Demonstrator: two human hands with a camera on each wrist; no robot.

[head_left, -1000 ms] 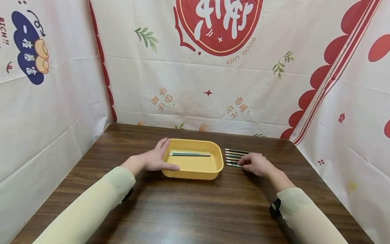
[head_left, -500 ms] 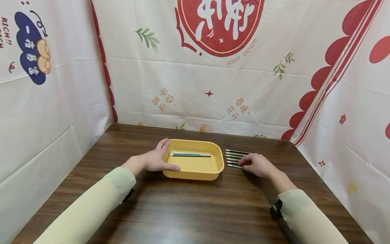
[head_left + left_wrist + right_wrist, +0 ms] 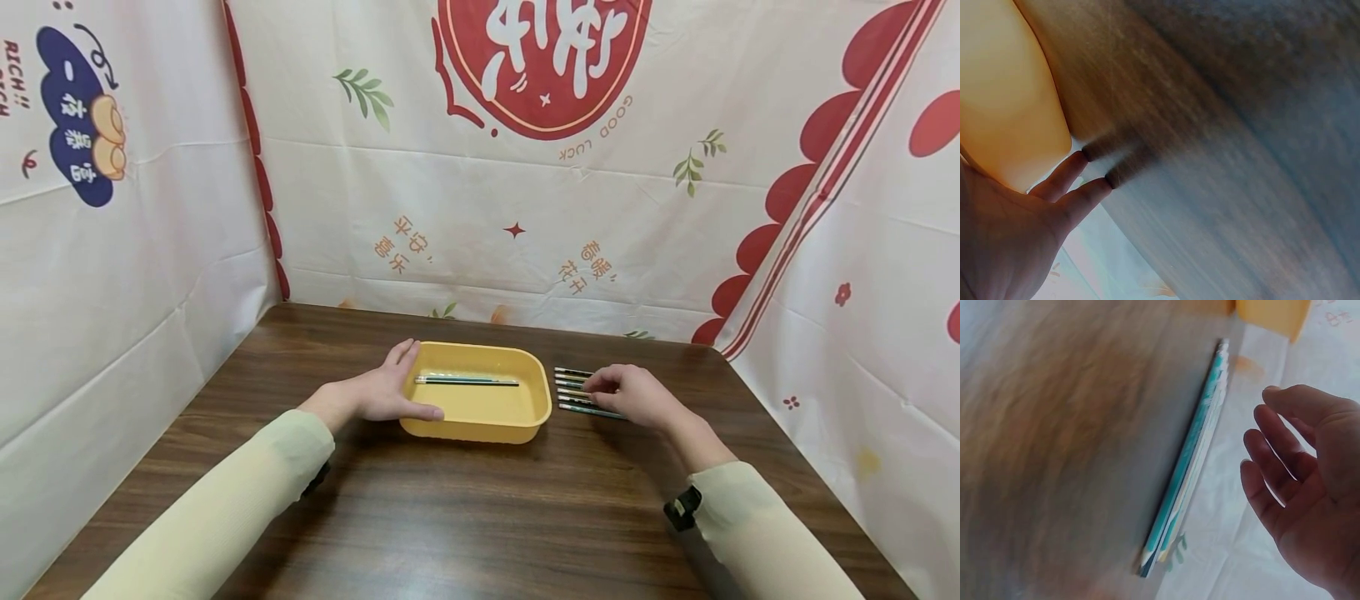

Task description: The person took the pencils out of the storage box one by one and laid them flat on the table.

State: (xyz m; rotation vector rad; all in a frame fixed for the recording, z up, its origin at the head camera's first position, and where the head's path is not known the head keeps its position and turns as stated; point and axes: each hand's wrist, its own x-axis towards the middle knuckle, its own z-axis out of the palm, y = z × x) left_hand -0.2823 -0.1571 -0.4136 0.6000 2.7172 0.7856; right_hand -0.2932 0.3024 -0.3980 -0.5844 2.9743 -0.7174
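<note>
A yellow plastic basin (image 3: 480, 432) stands on the table, with a couple of dark and green pencils (image 3: 467, 381) lying inside. My left hand (image 3: 381, 393) holds its left end, thumb over the near rim and fingers toward the far corner. In the left wrist view two fingers (image 3: 1088, 199) extend along the outside of the basin wall. To the right of the basin, several pencils (image 3: 572, 385) lie side by side, white ends toward it. My right hand (image 3: 633, 394) is over their right part, covering some. The right wrist view shows its loosely bent fingers apart from the pencils (image 3: 1188, 456), holding nothing.
The brown wooden table (image 3: 480, 517) ends at a printed white cloth (image 3: 480, 192) at the back, and similar cloth hangs at both sides. Pale sleeves cover both arms, with a black strap device (image 3: 682, 508) at the right wrist.
My right hand has lifted slightly and shifted away from the nearest green pencil, now showing more of it. The left hand and basin have stayed in place.
</note>
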